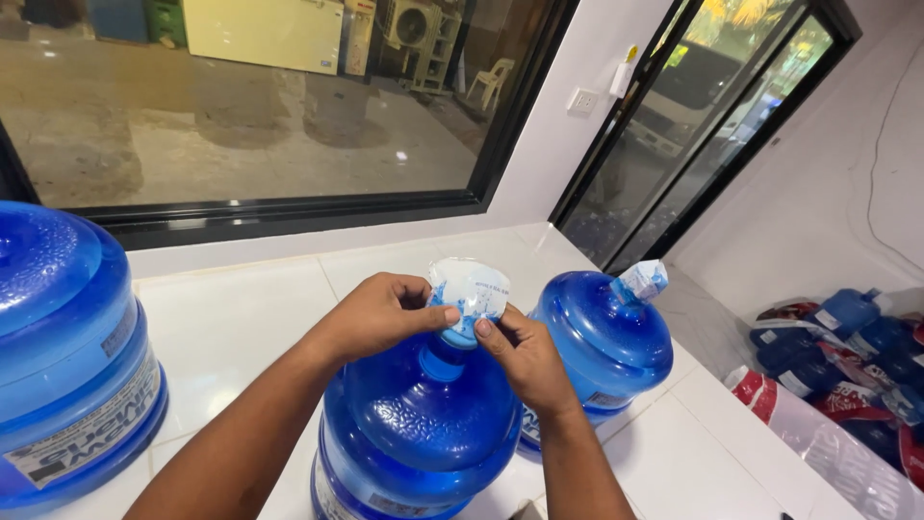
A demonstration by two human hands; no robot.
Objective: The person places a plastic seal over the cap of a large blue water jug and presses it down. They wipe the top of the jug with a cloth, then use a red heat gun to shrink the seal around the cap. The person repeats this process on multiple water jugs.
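Pinching clear plastic seal (469, 287) over cap of near blue water jug (422, 424), left hand (380, 313) and right hand (525, 358) grip film from both sides, fingertips closed on it. Jug upright at near edge of white tiled counter (241, 318), centre. Just right, touching behind: second blue jug (602, 342), seal already bunched on neck. Far left: third large jug (67, 347). Far right, lower down: pile of blue bottles in bags (847, 356). Beyond: dark-framed window (269, 106), sliding glass door (703, 116).
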